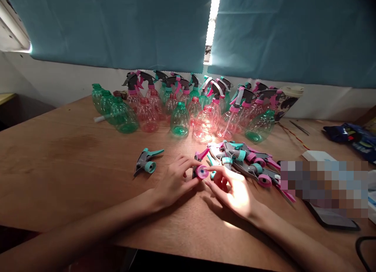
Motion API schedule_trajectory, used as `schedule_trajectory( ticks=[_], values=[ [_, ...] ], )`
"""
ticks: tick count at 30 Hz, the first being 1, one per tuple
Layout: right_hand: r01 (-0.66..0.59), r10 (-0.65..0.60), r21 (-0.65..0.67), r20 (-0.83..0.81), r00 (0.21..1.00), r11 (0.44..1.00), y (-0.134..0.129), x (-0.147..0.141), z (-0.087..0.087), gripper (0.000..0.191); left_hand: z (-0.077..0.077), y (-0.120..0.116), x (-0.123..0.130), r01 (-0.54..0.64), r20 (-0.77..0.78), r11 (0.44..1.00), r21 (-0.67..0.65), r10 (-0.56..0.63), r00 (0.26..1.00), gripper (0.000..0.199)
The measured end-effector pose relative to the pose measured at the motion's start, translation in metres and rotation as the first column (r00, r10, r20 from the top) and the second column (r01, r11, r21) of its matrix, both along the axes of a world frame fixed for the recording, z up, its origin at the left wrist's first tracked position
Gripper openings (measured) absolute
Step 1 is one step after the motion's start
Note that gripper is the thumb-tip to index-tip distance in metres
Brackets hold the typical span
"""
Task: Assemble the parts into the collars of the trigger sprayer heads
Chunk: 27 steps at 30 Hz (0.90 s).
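Head view: my left hand (173,180) pinches one pink-collared sprayer head (202,171) at the dial's centre. My right hand (235,189) has thumb and index spread by its collar, contact unclear. Best, I judge: steady body, light fingertip. One teal-collared head (143,162) lies towards ten; the pile (255,169) towards two is too tangled to count. Towards twelve: five topless green bottles (180,123), four red ones (148,118).
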State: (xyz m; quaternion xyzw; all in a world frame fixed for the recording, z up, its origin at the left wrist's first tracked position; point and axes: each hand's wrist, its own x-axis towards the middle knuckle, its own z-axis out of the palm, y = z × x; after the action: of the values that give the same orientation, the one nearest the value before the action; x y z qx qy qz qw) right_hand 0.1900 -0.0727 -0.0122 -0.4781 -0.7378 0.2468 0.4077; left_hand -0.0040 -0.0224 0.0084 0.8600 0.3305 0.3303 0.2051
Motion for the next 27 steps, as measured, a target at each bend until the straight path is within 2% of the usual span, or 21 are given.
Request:
schedule_trajectory(
  ticks=[3, 6, 9, 14, 19, 24, 27],
  values=[
    [0.014, -0.008, -0.066, 0.090, 0.996, 0.998, -0.002, 0.000, 0.001, 0.039, -0.004, 0.001, 0.005, -0.047, 0.011, 0.992, -0.115, 0.048, 0.999, 0.025],
    [0.014, -0.008, -0.041, 0.156, 0.988, 0.999, -0.003, -0.002, 0.000, 0.044, -0.003, 0.003, 0.005, -0.065, 0.010, 0.981, -0.184, 0.068, 0.998, 0.023],
    [0.002, 0.001, -0.020, 0.143, 0.990, 1.000, -0.003, -0.003, -0.004, 0.048, -0.002, 0.004, 0.004, -0.050, 0.016, 0.972, -0.228, 0.055, 0.998, 0.022],
    [0.037, -0.037, 0.010, 0.100, 0.994, 0.999, -0.001, -0.005, -0.009, 0.042, -0.001, 0.005, 0.003, 0.004, 0.062, 0.950, -0.311, 0.016, 0.998, 0.021],
    [0.012, -0.016, 0.059, 0.074, 0.997, 0.998, 0.000, -0.007, -0.010, 0.041, -0.001, 0.009, 0.002, 0.078, 0.107, 0.921, -0.382, -0.040, 0.993, 0.023],
    [-0.020, 0.018, 0.016, 0.128, 0.992, 1.000, 0.005, -0.007, -0.007, 0.038, -0.003, 0.012, 0.001, 0.117, 0.125, 0.901, -0.417, -0.071, 0.990, 0.025],
    [-0.067, 0.060, 0.037, 0.164, 0.985, 0.997, 0.008, -0.006, -0.006, 0.033, -0.002, 0.011, 0.001, 0.113, 0.125, 0.903, -0.415, -0.066, 0.990, 0.026]
  ],
)
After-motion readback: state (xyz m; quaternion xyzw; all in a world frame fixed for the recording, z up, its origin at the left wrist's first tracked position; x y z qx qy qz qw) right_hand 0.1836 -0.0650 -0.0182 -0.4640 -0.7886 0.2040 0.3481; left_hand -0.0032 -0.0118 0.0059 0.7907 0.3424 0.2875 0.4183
